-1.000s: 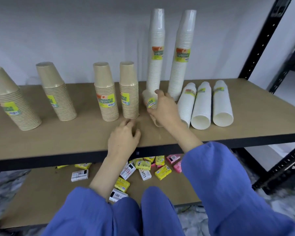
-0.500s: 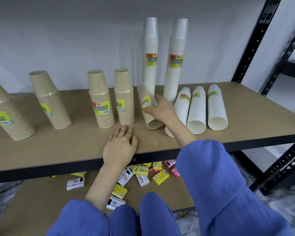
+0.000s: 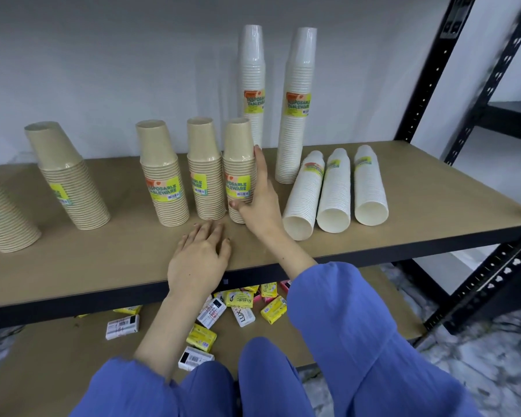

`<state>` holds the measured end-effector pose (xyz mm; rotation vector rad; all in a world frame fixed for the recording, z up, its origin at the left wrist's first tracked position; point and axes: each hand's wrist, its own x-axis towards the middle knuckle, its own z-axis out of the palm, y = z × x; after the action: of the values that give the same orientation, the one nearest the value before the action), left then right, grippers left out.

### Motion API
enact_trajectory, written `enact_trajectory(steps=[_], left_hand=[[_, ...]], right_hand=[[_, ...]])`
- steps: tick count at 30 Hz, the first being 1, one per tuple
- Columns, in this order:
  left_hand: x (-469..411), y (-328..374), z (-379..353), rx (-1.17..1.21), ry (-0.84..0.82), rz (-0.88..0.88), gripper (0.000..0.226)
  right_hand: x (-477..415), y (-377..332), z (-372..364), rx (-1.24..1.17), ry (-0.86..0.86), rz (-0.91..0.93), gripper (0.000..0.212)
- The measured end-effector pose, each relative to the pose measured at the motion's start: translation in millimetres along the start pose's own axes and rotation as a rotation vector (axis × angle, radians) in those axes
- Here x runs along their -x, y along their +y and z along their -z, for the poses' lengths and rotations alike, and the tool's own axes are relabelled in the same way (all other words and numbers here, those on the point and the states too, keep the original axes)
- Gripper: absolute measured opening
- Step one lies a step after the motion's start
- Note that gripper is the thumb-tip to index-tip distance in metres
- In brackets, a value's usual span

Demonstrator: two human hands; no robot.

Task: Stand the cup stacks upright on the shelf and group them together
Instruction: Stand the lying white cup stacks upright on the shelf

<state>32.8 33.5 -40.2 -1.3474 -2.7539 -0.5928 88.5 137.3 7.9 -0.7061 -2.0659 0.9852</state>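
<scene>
The yellow-labelled tan paper cup stack (image 3: 238, 170) stands upright. The right hand (image 3: 260, 206) presses straight fingers against it; the left hand (image 3: 199, 260) lies flat, empty.

Standing rim-down along the shelf (image 3: 433, 191): five tan stacks (image 3: 163, 176), the right two touching, and two tall white stacks (image 3: 298, 121) just behind. Lying side by side at right, mouths forward: three short white stacks (image 3: 334, 191).
</scene>
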Motion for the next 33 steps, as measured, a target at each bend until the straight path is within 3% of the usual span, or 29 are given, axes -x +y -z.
enact_trajectory(steps=[11, 14, 19, 22, 28, 33], left_hand=[[2.1, 1.3, 3.0, 0.017, -0.008, -0.002, 0.048], [4.9, 5.2, 8.7, 0.13, 0.042, 0.024, 0.045], [11.0, 35.1, 22.4, 0.321, 0.262, -0.045, 0.036], [1.1, 65.2, 32.6, 0.401, 0.304, -0.14, 0.034], [-47.9, 126.1, 37.1, 0.267, 0.058, -0.225, 0.043], [-90.7, 151.6, 22.1, -0.01, -0.249, -0.163, 0.049]], right_hand=[[4.3, 12.2, 2.1, 0.013, -0.05, 0.027, 0.095], [8.4, 10.7, 8.7, 0.039, -0.034, 0.034, 0.099], [18.8, 4.2, 47.6, 0.109, 0.149, 0.114, 0.071], [15.6, 11.6, 79.9, 0.208, 0.259, 0.046, 0.057], [-6.6, 38.5, 120.7, 0.517, 0.143, -0.268, 0.05], [-26.2, 45.9, 127.6, 0.628, -0.048, -0.383, 0.033]])
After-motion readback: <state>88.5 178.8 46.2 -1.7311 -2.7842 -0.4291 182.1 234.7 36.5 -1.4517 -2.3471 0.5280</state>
